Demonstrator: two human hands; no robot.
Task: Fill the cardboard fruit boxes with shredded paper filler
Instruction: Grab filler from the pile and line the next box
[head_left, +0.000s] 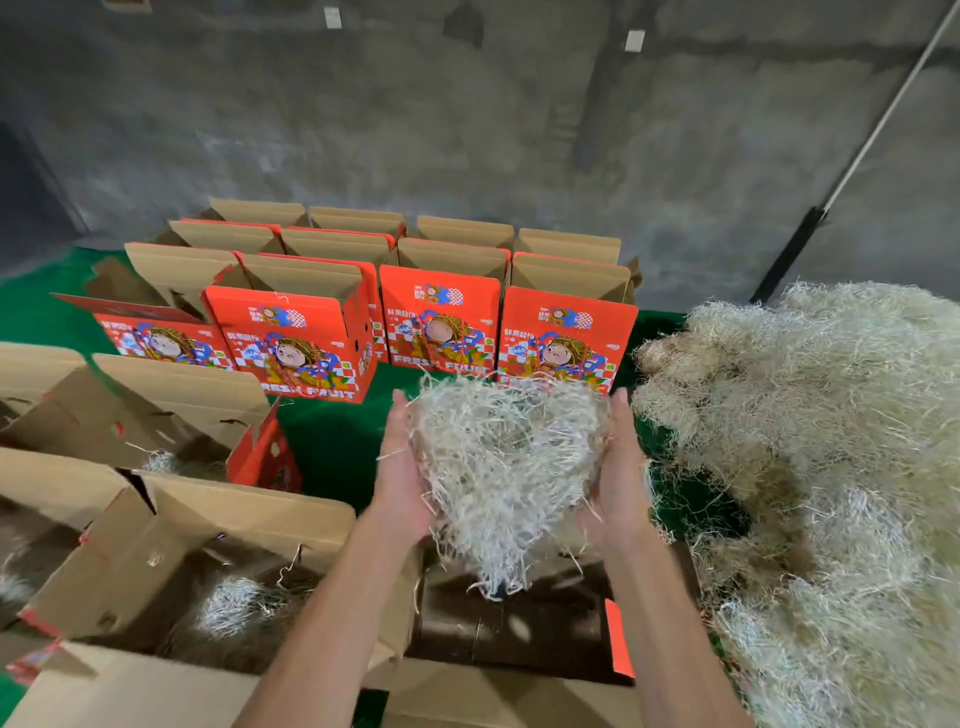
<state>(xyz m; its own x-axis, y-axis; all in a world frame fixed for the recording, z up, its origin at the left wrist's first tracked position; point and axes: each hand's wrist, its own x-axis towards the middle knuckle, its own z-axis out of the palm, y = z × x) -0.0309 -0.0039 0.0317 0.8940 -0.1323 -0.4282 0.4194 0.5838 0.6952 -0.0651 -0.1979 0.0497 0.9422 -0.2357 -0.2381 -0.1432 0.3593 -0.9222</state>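
Observation:
A big clump of pale shredded paper (506, 467) hangs between my two hands, above an open cardboard box (519, 634) whose dark inside shows below it. My left hand (402, 478) presses the clump's left side with straight fingers. My right hand (621, 478) presses its right side the same way. A large heap of shredded paper (810, 467) lies to the right. To the left, an open box (171, 571) holds some shredded paper at its bottom.
Several red printed fruit boxes (441, 322) stand open in rows at the back on a green floor covering (327, 441). More open boxes (130, 410) sit at the left. A grey concrete wall rises behind, with a pole (872, 130) leaning at the right.

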